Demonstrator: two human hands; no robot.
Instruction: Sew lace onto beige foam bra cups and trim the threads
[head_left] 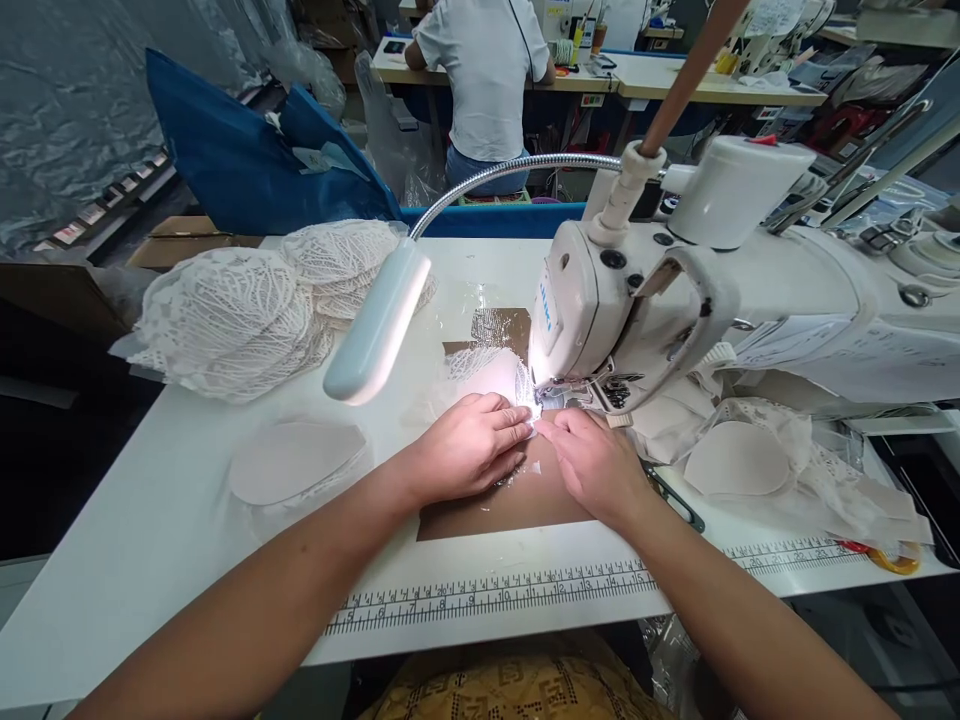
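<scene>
A pale bra cup with lace edging (491,374) lies under the needle area of a white sewing machine (574,300). My left hand (476,445) is on the near side of this cup, fingers close together and pressed onto the fabric beside the presser foot. Just right of it, my right hand (592,455) is closed, with its index finger and thumb at the fabric's edge. Both sets of fingertips nearly meet in the bright light by the needle; the exact grip is partly hidden. Beneath the hands is a brown sheet (457,518) under clear tape.
A gooseneck lamp (379,320) reaches over from the machine. Stacked lace pieces (232,315) lie at the left, with a loose cup (296,462) nearer. Right are another cup (739,458), dark snips (679,500) and a ruler strip (480,595). A person (487,80) sits beyond.
</scene>
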